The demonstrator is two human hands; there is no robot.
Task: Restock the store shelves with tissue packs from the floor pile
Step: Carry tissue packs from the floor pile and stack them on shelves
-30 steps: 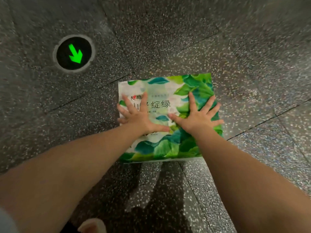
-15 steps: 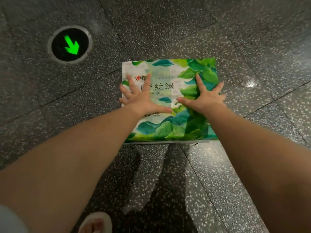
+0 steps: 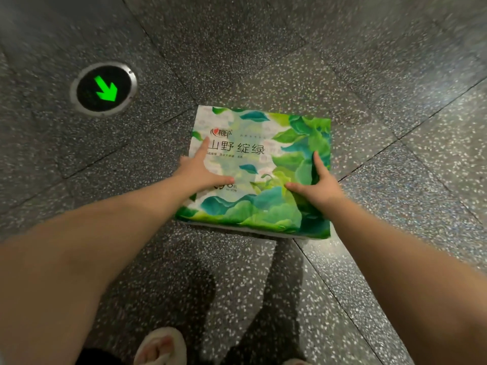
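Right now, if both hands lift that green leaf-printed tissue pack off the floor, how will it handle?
The green leaf-printed plastic-wrapped tissue pack is likely soft: its film dimples under the right hand. Probably light for its bulk. The glossy wrap may slip under the flat left hand. Lying flat and broad, it is unlikely to roll.

Dark speckled terrazzo floor (image 3: 342, 75) with tile seams, glossy perhaps, holds a round green-arrow floor light (image 3: 103, 86).

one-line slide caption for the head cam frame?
Both hands, left hand and right hand, rest with straight fingers on a green leaf-print tissue pack lying on the speckled floor.
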